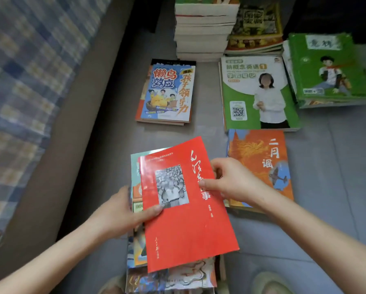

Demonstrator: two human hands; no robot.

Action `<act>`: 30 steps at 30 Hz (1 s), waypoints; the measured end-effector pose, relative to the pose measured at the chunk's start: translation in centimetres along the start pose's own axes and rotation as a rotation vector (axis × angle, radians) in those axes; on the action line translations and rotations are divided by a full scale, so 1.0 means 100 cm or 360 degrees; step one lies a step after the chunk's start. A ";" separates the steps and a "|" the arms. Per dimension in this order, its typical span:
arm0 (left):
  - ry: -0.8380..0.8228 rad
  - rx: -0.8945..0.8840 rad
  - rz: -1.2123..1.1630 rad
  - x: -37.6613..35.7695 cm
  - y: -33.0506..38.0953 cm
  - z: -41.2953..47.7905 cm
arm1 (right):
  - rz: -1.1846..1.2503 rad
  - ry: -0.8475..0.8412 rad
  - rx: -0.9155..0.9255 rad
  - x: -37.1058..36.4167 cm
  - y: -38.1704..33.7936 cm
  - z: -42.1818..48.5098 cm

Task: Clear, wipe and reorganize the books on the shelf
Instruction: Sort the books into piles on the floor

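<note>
A thin red book [188, 228] with a black-and-white photo on its cover is held tilted over a small pile of colourful books [171, 279] on the floor. My left hand [126, 211] grips its left edge, thumb on the cover, together with several books beneath it. My right hand [230, 179] pinches the red book's right edge, thumb on top. An orange book [260, 153] lies just right of it, partly under my right hand.
On the grey floor [337, 166] lie a blue-and-yellow book [167, 92], a green-and-white book [256, 96], a green stack [328, 68], a tall stack of pale page edges [203, 30] and an orange-framed stack [254, 28]. A checked bed [29, 81] borders the left.
</note>
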State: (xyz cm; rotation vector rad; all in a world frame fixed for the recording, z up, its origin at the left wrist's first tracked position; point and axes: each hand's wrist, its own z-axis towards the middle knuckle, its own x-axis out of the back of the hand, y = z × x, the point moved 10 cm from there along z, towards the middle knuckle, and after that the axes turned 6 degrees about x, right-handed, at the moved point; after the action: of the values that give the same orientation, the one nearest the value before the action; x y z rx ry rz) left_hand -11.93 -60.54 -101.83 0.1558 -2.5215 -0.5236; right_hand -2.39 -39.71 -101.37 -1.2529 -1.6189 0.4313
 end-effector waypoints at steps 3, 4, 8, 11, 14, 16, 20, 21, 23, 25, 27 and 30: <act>0.0412 -0.0162 0.0265 0.026 0.027 0.001 | 0.0221 0.0335 -0.0002 0.026 0.016 -0.002; 0.0546 -0.0233 0.0312 0.035 0.037 -0.001 | 0.0387 0.0414 -0.0018 0.034 0.022 -0.005; 0.0744 -0.0474 0.0131 0.059 0.065 -0.002 | 0.1244 0.0571 -0.0103 0.052 0.039 -0.019; 0.0438 -0.0403 0.0595 0.035 0.068 0.010 | 0.1272 0.0546 -0.0071 0.055 0.036 -0.022; 0.0199 -0.0287 0.0647 0.009 0.042 0.022 | 0.1241 0.0585 -0.0086 0.052 0.040 -0.023; 0.0244 -0.0262 0.0352 0.013 0.031 0.021 | 0.1294 0.0619 -0.0109 0.056 0.045 -0.023; 0.0268 -0.0327 -0.0172 0.016 0.025 0.020 | 0.1354 0.0767 -0.0252 0.092 0.079 -0.032; 0.0281 -0.0342 -0.0216 0.017 0.024 0.021 | 0.1339 0.0830 -0.0291 0.106 0.091 -0.037; 0.0312 -0.0320 -0.0203 0.020 0.022 0.026 | 0.1270 0.0978 -0.0368 0.135 0.116 -0.050; 0.0316 -0.0289 -0.0173 0.020 0.021 0.032 | 0.1161 0.1197 -0.0433 0.165 0.142 -0.068; 0.0286 -0.0282 -0.0172 0.019 0.022 0.038 | 0.1007 0.1438 -0.0500 0.192 0.174 -0.085; 0.0188 -0.0224 -0.0234 0.014 0.020 0.046 | 0.0745 0.1625 -0.0634 0.219 0.223 -0.107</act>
State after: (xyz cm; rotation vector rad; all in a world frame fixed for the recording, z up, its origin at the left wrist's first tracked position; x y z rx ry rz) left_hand -15.61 -57.49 -103.91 0.3114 -2.3605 -0.7263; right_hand 19.12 -14.69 -103.05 -1.7532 -0.5393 -0.2708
